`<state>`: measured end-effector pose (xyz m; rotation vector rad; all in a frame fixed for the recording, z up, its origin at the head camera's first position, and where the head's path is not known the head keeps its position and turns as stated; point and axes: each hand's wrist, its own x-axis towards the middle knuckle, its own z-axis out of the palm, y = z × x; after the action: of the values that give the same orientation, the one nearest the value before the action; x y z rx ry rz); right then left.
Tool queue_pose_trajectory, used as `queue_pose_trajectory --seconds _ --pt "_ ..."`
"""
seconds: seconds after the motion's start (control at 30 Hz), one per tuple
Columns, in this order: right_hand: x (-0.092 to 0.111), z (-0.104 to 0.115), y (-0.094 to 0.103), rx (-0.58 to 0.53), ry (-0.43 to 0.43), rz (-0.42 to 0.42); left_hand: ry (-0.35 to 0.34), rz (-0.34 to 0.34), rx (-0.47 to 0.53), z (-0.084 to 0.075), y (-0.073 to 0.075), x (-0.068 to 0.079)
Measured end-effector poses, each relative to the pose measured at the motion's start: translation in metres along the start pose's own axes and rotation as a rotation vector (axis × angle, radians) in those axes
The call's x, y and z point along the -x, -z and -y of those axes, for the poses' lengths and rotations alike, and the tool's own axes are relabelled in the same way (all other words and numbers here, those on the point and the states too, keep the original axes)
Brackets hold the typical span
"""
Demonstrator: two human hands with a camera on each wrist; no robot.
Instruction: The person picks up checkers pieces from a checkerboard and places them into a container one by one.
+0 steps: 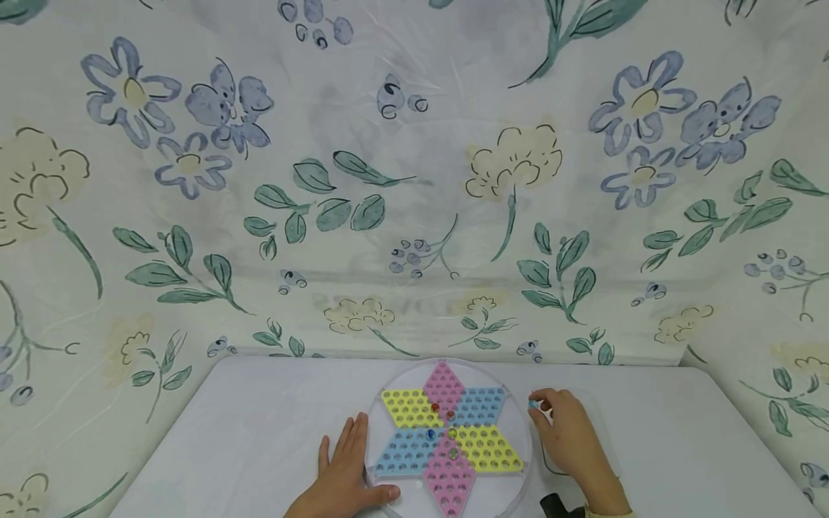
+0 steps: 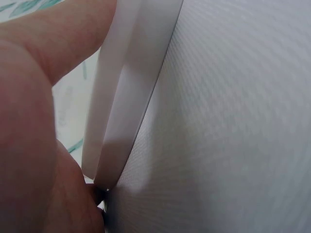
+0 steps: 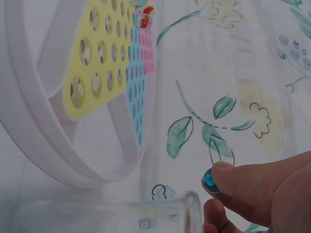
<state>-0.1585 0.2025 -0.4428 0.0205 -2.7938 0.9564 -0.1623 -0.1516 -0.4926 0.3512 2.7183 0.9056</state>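
Note:
A round white Chinese checkers board [image 1: 396, 496] with a pink, yellow and blue star lies on the table. Several marbles sit near the star's middle, among them a red marble [image 1: 435, 407], a blue marble [image 1: 430, 434] and a greenish marble [image 1: 453, 453]. My left hand [image 1: 343, 471] rests at the board's left edge, fingers straight along its side and thumb over the rim [image 2: 127, 92]. Right of the board, my right hand [image 1: 570, 428] pinches a blue marble [image 3: 210, 181] between thumb and index finger, above a clear plastic container [image 3: 193, 213].
The white table [image 1: 272, 403] reaches back to a flower-patterned cloth [image 1: 427, 180] that hangs behind and at both sides. A black object [image 1: 553, 506] shows by my right wrist at the near edge.

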Motion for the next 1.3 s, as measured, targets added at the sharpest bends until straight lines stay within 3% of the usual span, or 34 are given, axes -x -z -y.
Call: queue_pose_trajectory --seconds 1.3 --pt "-0.0024 -0.0089 -0.0047 0.053 -0.085 0.009 0.011 0.0 0.002 -0.0006 0.0001 -0.0004"
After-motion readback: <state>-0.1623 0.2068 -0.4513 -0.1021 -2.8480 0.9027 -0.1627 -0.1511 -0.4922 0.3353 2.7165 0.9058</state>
